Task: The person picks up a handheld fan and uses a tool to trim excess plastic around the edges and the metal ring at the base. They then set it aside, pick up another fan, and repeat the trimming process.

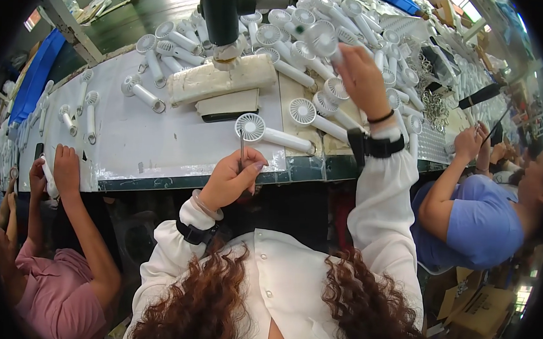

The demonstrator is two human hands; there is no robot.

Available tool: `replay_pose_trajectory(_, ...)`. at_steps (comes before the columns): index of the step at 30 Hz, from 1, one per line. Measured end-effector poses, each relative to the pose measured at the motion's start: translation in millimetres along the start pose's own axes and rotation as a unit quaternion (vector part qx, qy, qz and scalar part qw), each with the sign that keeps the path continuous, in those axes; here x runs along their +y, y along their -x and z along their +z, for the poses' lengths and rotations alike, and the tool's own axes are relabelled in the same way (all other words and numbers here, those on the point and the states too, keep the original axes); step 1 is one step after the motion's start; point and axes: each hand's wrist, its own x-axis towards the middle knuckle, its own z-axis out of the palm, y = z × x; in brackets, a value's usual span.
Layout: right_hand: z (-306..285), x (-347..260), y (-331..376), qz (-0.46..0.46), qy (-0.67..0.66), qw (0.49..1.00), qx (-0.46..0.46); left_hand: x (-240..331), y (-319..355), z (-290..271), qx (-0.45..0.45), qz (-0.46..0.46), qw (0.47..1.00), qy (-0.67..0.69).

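My left hand (230, 176) is closed around a thin, dark metal tool (242, 148), its shaft pointing up from the fist; the exact kind is unclear. Just beyond its tip, a white handheld fan (286, 139) lies on the bench, grille up, handle toward the right. Out over the heap of fans, my right hand (362, 79) grips another white handheld fan (322, 39), smeared by motion. A padded white block (224, 79) sits under the dark press (220, 11) at the bench's middle.
Many white fans (306, 112) crowd the right and back, with metal rings (435, 111) farther right. Several fans (142, 93) lie spread on the left. A co-worker in pink (65, 293) handles a white part at left; one in blue (473, 219) works at right.
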Motion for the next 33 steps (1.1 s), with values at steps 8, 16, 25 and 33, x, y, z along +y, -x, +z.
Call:
replay_pose_trajectory(8, 16, -88, 51, -0.09, -0.085, 0.972, -0.198, 5, -5, 11, -0.069, 0.019, 0.992, -0.108)
replay_pose_trajectory(16, -21, -77, 75, 0.014, -0.02, 0.995, -0.095, 15, -13, 30, -0.037, -0.044, 0.995, -0.083)
replay_pose_trajectory(25, -24, -50, 106, 0.079, 0.029, 0.972, -0.219, 25, -46, 39, -0.059, -0.088, 0.988, -0.11)
replay_pose_trajectory(33, -6, -73, 106, -0.036, -0.066, 0.97, -0.23, 21, -23, 34, -0.021, -0.085, 0.992, -0.094)
